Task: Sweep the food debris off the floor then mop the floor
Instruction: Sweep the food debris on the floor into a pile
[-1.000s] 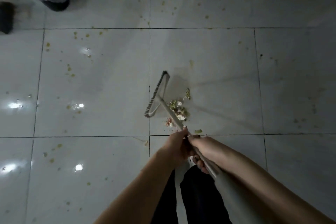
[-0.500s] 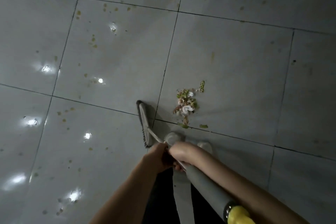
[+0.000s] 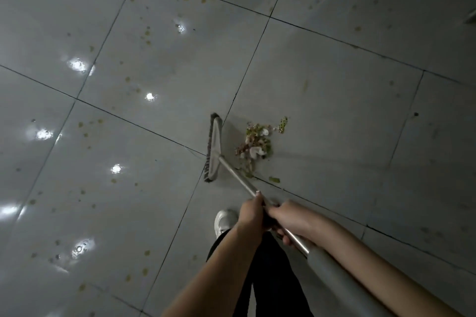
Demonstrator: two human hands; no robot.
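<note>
1. Grey glossy floor [image 3: 322, 110] tiles carry yellowish-brown spots [image 3: 145, 33], scattered mostly on the left among bright light reflections.
2. A pile of food debris [image 3: 255, 144], green, white and reddish bits, lies on the floor just right of the broom head [image 3: 213, 148], near it but apart.
3. The broom head rests bristles-down across a tile joint, and its metal handle [image 3: 237, 175] slants back toward the person.
4. The left hand [image 3: 251, 213] is wrapped tightly round the handle.
5. The right hand [image 3: 291, 221] grips the handle just behind the left, fingers curled under it, and the two hands touch.
6. A white shoe [image 3: 224, 221] and black trousers [image 3: 270, 278] show below the arms.
</note>
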